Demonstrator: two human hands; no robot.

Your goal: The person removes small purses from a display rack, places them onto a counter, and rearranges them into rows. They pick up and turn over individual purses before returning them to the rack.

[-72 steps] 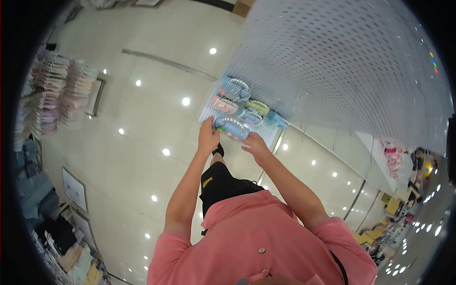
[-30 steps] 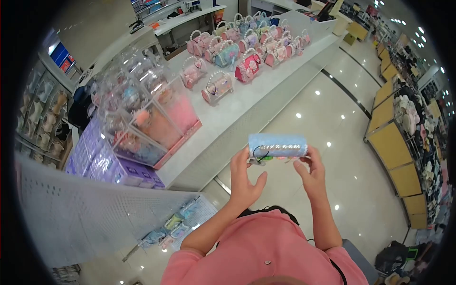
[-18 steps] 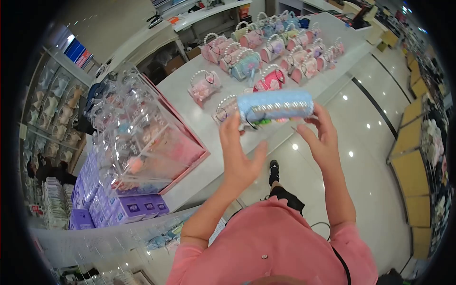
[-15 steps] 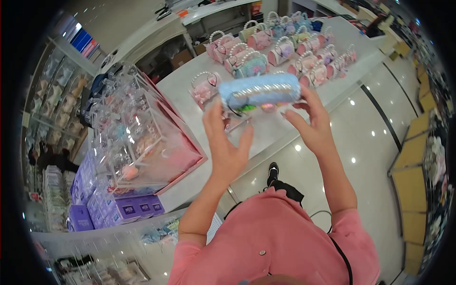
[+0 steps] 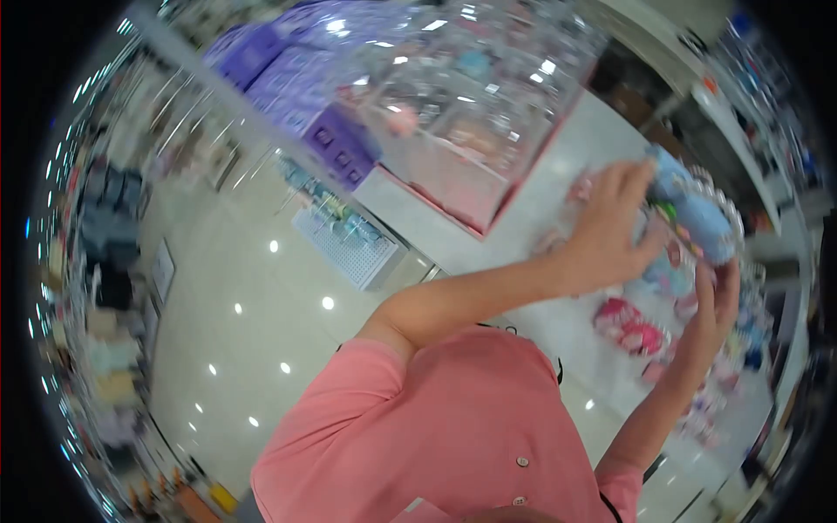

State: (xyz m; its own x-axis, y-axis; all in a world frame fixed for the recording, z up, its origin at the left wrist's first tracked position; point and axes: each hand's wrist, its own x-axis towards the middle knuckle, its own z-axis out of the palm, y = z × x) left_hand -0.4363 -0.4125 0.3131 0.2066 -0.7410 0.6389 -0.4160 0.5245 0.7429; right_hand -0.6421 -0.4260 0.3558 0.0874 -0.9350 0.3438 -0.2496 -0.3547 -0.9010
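A fluffy light-blue handbag (image 5: 704,223) with a pearl-bead handle is held up over the white counter, tilted in the right part of the view. My left hand (image 5: 608,234) is at its near left end, fingertips against the blue plush. My right hand (image 5: 717,301) grips the lower right end, with the thumb towards me. Green and pink bits show on the bag's side between my hands, too blurred to make out. Under and beyond the hands, a bright pink item (image 5: 629,328) lies on the counter among several small pastel bags, partly hidden by my arms.
Left of my hands stands a clear display case (image 5: 475,144) with a red-pink edge, full of wrapped items. Purple boxes (image 5: 344,146) are stacked beside it. A white perforated rack (image 5: 344,248) juts out below the counter edge. Shelves of goods line the far left.
The view has swung left, so the counter and display case appear rotated. The blue handbag has gone from level to steeply tilted, still between both hands.
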